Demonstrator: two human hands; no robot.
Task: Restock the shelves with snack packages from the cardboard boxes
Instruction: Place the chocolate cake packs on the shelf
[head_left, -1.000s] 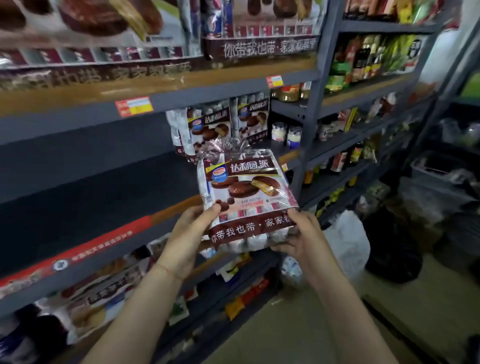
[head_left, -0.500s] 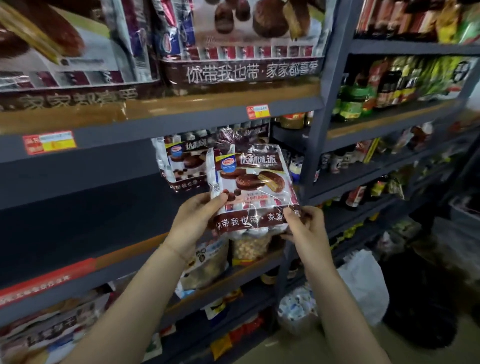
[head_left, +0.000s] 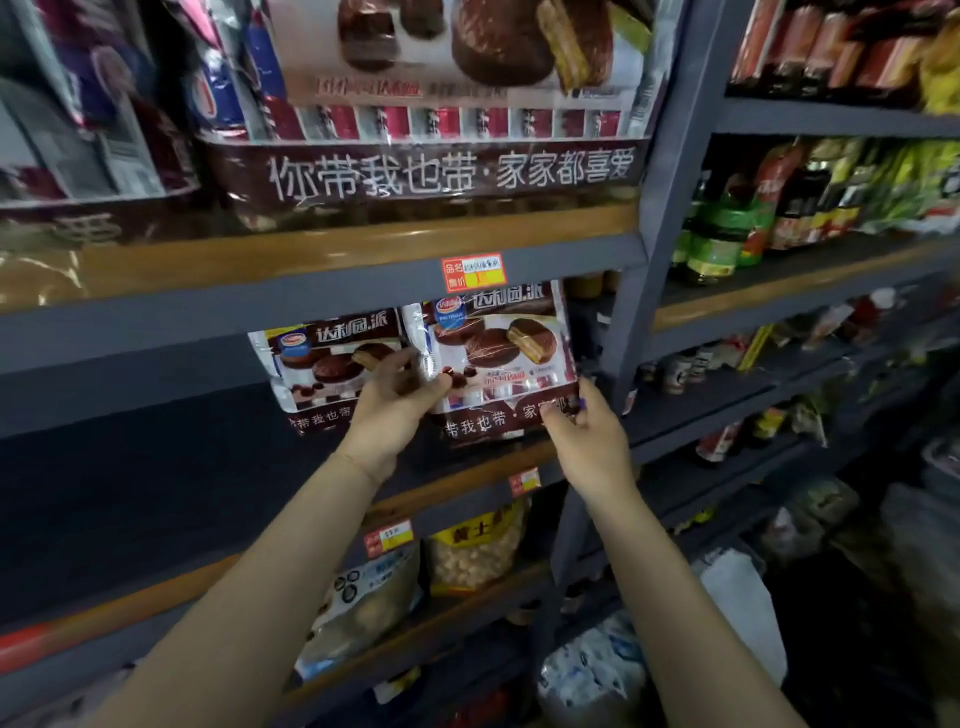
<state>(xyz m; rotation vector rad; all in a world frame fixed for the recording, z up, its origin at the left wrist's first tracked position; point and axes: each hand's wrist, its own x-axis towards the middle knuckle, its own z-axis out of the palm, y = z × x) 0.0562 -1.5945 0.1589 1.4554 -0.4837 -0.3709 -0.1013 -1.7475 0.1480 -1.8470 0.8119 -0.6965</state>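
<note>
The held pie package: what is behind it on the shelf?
Behind the held pie package, only dark shelf space shows; anything directly behind is covered. A matching package stands beside it, on its left.

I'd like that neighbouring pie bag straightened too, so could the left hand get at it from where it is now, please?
Probably yes: the left hand lies right in front of that shelved pie bag with nothing between, but its fingers hold the pie bag being placed, so it must let go first.
</note>
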